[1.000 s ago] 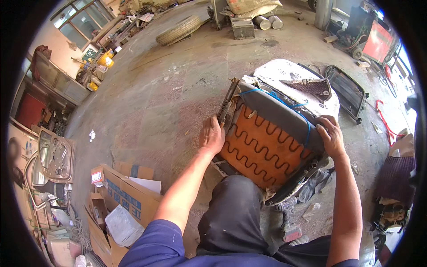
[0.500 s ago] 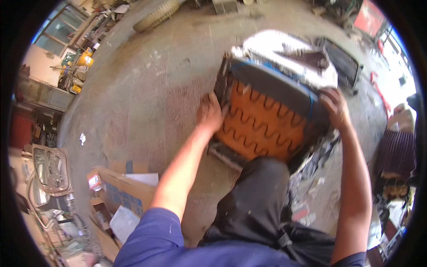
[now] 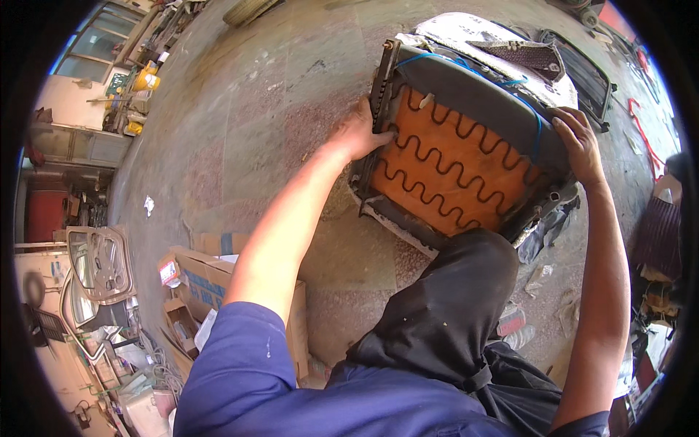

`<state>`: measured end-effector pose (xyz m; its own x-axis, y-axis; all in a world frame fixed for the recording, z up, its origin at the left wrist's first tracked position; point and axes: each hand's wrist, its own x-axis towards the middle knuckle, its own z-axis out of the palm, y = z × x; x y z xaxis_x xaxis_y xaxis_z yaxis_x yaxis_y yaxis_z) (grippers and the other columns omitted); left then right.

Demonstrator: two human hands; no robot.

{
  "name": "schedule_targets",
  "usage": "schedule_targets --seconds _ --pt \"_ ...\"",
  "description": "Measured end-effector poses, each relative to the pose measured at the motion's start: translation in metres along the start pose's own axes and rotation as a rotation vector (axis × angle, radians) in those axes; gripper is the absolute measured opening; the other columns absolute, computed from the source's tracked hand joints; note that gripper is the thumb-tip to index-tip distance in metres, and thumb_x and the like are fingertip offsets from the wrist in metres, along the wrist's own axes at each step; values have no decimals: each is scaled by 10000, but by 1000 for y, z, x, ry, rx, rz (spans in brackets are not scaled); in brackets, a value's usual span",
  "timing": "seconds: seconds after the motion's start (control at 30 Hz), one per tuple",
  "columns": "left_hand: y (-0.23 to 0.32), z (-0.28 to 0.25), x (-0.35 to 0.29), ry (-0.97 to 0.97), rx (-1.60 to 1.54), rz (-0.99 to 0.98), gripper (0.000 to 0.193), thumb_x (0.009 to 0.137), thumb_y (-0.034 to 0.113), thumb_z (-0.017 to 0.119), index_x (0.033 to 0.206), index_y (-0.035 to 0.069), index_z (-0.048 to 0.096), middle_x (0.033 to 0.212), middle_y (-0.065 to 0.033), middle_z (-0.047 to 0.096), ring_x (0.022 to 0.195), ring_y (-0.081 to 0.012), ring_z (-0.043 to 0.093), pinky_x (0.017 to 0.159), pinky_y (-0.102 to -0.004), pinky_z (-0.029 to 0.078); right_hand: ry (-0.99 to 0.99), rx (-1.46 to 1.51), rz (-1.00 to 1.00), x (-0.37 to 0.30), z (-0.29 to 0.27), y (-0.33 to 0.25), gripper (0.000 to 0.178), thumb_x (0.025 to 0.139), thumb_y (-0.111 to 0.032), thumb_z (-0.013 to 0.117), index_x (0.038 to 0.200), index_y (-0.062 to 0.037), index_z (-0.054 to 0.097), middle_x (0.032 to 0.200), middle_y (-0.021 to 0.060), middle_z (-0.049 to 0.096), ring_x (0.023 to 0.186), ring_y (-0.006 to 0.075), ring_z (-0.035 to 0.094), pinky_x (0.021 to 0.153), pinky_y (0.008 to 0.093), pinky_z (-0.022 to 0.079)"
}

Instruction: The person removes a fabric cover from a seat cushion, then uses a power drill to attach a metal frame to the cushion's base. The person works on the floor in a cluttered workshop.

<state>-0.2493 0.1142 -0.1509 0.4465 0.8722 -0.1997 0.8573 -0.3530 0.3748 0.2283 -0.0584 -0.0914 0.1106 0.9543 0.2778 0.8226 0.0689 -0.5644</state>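
A car seat (image 3: pixel 484 91) is tipped so that its underside faces me, in front of my bent knee. Wavy black springs (image 3: pixel 449 175) run across its orange backing (image 3: pixel 415 146). A thin blue cord (image 3: pixel 540 142) crosses the dark cover strip along its far edge. My left hand (image 3: pixel 355 133) grips the seat's left side at the metal rail (image 3: pixel 383 80), its thumb reaching over near the spring ends. At the far right corner my right hand (image 3: pixel 580 146) is closed over the edge, fingertips on the dark cover. Parts of both grips are hidden.
Opened cardboard boxes (image 3: pixel 200 273) stand at my left beside my forearm. A dark frame (image 3: pixel 582 73) lies beyond the seat at the right. Door panels (image 3: pixel 102 266) lean at the far left, and a tyre (image 3: pixel 247 10) lies at the back.
The seat and both hands sit slightly farther right and higher in view, and the whole scene has shifted with the camera. Both hands still hold the seat.
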Motion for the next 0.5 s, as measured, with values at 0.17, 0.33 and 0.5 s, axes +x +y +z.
schedule_targets --seconds 0.17,0.33,0.5 --pt "-12 1 3 -9 31 27 1038 953 517 853 1634 -37 299 1583 -308 558 1428 -441 626 1191 -514 541 21 11 20 -1 4 6 422 1127 -345 610 1392 -71 791 1439 173 709 1401 326 621 1229 418 439" --pt "1 -9 -1 -23 70 -7 1020 964 506 848 1628 -55 315 1601 -331 551 1409 -459 639 1189 -519 540 30 -7 39 -2 4 14 412 1138 -361 620 1395 -95 802 1453 166 704 1401 317 624 1225 408 442" --pt "3 -9 -2 -19 77 -63 972 954 493 861 1566 -73 358 1568 -333 577 1387 -459 655 1161 -518 553 19 -4 61 0 8 10 418 1150 -310 595 1399 -26 774 1457 178 697 1414 317 613 1241 404 426"
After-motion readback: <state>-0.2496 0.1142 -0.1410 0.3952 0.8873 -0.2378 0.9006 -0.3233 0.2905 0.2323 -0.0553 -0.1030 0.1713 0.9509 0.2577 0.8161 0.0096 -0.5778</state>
